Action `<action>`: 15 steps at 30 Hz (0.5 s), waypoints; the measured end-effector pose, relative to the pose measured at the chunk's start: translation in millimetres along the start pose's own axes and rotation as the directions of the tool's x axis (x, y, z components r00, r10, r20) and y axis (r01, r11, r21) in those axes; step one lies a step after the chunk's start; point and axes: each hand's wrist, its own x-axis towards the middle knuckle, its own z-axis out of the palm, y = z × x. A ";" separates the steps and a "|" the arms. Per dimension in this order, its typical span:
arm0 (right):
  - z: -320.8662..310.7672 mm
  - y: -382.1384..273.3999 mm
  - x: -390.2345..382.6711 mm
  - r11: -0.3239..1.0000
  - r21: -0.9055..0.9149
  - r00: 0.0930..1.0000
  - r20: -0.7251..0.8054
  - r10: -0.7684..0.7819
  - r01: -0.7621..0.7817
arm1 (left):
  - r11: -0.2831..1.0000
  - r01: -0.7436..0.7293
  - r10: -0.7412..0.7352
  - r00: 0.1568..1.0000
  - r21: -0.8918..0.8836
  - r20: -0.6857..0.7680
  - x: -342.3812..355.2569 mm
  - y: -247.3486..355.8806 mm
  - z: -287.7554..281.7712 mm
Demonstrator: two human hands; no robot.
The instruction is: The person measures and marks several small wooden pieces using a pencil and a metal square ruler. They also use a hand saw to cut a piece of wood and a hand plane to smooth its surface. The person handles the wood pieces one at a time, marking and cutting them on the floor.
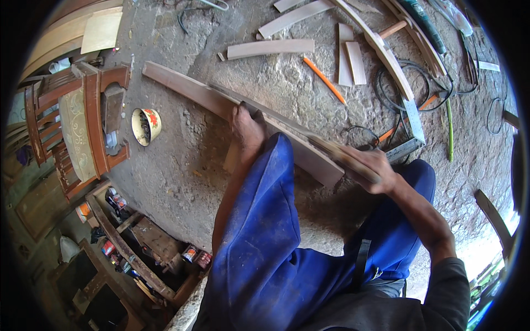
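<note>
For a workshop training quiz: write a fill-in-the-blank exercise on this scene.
1. The right hand grips the handle of a ____.
2. A bare ____ presses down the long plank.
3. The person's trousers are ____.
4. The pencil on the floor is ____.
Missing words: saw; foot; blue; orange.

Rough concrete floor (182,165) (daylit), carved wooden chair (83,127) left, offcuts (270,48) scattered.

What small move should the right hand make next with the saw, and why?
Probably a short push of the handsaw along the plank: the right hand grips its handle, the blade lies along the plank's edge, and a bare foot pins the plank down.
</note>
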 end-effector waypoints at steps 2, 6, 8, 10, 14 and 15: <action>-6.8 -4.8 -13.6 0.999 -0.031 1.000 0.014 -0.017 0.018 | 1.000 0.008 -0.008 1.000 -0.006 0.008 -0.3 -4.0 3.2; 11.0 2.9 30.7 0.999 -0.038 1.000 0.012 0.004 -0.004 | 1.000 0.004 -0.004 1.000 0.001 0.016 0.0 0.4 -2.1; 25.5 5.4 64.6 0.999 0.025 0.999 0.014 0.047 -0.047 | 0.999 0.038 -0.039 0.999 0.029 0.032 -0.8 6.2 -5.5; 34.4 3.4 83.0 0.981 0.175 0.997 0.022 0.080 -0.082 | 0.999 0.015 -0.014 0.999 0.029 -0.038 1.4 10.1 -4.4; 24.8 -10.9 53.8 0.996 0.034 0.973 -0.217 -0.078 0.088 | 1.000 0.027 -0.027 0.999 -0.010 -0.022 -1.1 -0.4 5.0; 22.0 -12.3 48.1 0.995 0.094 0.987 -0.155 0.033 -0.019 | 0.999 0.023 -0.024 1.000 -0.037 -0.011 0.5 -4.3 6.7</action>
